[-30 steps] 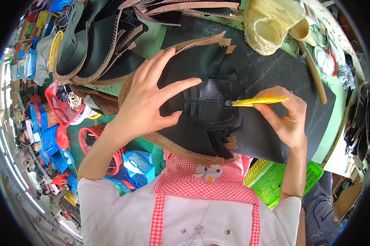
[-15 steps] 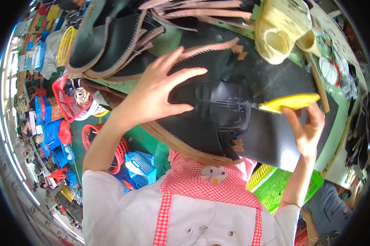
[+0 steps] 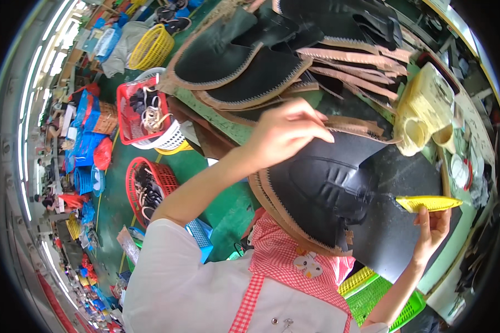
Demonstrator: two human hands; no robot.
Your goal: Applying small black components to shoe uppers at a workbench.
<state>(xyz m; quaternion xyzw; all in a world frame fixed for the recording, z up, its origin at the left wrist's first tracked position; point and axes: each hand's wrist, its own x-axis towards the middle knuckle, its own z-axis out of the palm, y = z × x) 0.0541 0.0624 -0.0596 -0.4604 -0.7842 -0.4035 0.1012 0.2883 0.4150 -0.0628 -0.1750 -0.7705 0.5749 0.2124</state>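
Now that the yellow tool point(image 3: 427, 203) is sitting clear of the upper point(image 3: 311, 180) — i.e. no contact — R hand point(image 3: 432, 225) is keeping its grip round it; L hand point(image 3: 286, 133) is curling nr upper's edge, can't tell if gripping. Upper's lying on black mat point(image 3: 391, 244).

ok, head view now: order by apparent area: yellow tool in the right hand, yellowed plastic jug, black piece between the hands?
1. black piece
2. yellowed plastic jug
3. yellow tool, clearly the smallest
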